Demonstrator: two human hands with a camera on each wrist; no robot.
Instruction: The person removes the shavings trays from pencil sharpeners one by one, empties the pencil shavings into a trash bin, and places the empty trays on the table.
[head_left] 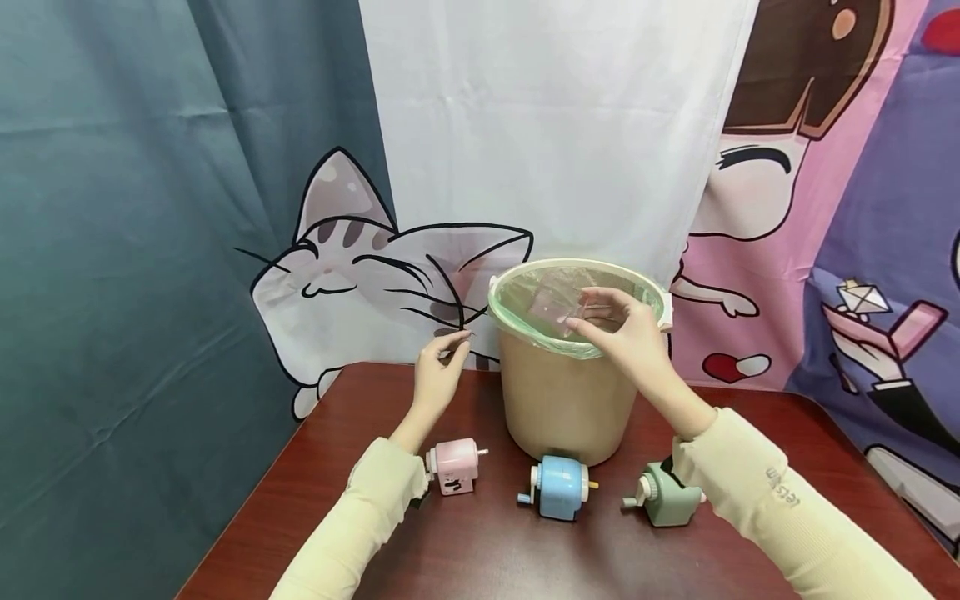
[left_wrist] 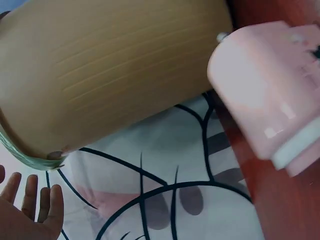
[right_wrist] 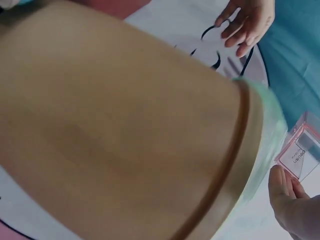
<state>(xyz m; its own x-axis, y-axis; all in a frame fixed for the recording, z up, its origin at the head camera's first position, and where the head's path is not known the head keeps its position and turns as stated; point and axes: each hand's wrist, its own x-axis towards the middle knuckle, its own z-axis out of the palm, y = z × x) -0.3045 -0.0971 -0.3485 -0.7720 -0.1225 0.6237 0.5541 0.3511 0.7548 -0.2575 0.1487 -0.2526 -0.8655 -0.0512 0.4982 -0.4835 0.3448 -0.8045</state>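
Observation:
In the head view my right hand [head_left: 618, 325] pinches a small clear plastic box [head_left: 553, 302] over the open top of a tan trash bin [head_left: 570, 400]. The right wrist view shows red edging and printed lettering on the clear box [right_wrist: 300, 152], with the fingers [right_wrist: 282, 187] at its lower edge. A green liner bag [head_left: 525, 321] is folded over the bin's rim. To the left of the bin, my left hand [head_left: 441, 371] is raised with nothing in it; its fingers look relaxed in the left wrist view.
Three hand-crank pencil sharpeners stand along the front of the bin: a pink one [head_left: 455, 467] by the left sleeve, a blue one [head_left: 561, 487] in the middle, and a green one [head_left: 667, 496] by the right sleeve. A cartoon-printed cloth [head_left: 555, 125] hangs behind the dark red table [head_left: 480, 550].

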